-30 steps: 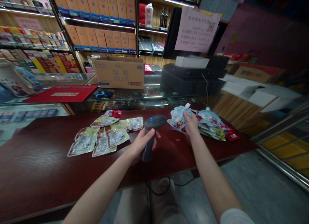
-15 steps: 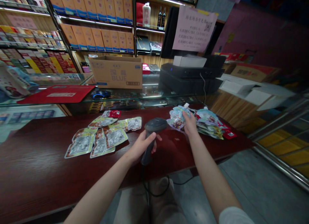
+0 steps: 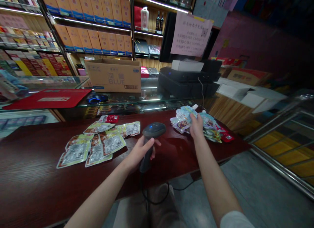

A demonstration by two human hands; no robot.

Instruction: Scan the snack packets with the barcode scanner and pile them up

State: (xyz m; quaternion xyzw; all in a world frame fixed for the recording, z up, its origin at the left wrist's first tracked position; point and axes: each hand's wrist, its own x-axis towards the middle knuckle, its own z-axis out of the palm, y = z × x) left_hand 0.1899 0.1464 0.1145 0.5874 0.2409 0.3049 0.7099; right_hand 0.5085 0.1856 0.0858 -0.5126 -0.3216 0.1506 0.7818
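Note:
My left hand (image 3: 139, 151) grips the handle of a dark barcode scanner (image 3: 152, 131), whose head with a small blue light points away from me over the dark red counter (image 3: 36, 175). My right hand (image 3: 196, 126) holds a pale blue spouted snack pouch (image 3: 183, 118) lifted off a pile of similar pouches (image 3: 212, 128) at the counter's right end. Several yellow-green snack packets (image 3: 98, 143) lie flat to the left of the scanner, with a small red packet (image 3: 109, 118) behind them.
Behind the counter runs a glass display case (image 3: 122, 102) carrying a cardboard box (image 3: 114, 75), a red mat (image 3: 49, 97), a computer mouse (image 3: 95, 98) and a black till unit (image 3: 188, 80) with a paper notice (image 3: 191, 35). Shelves of boxed goods (image 3: 85, 25) line the back wall.
My right hand has raised the blue pouch off the pile. The scanner's light, off half a second ago, is lit again. The view has drifted slightly right.

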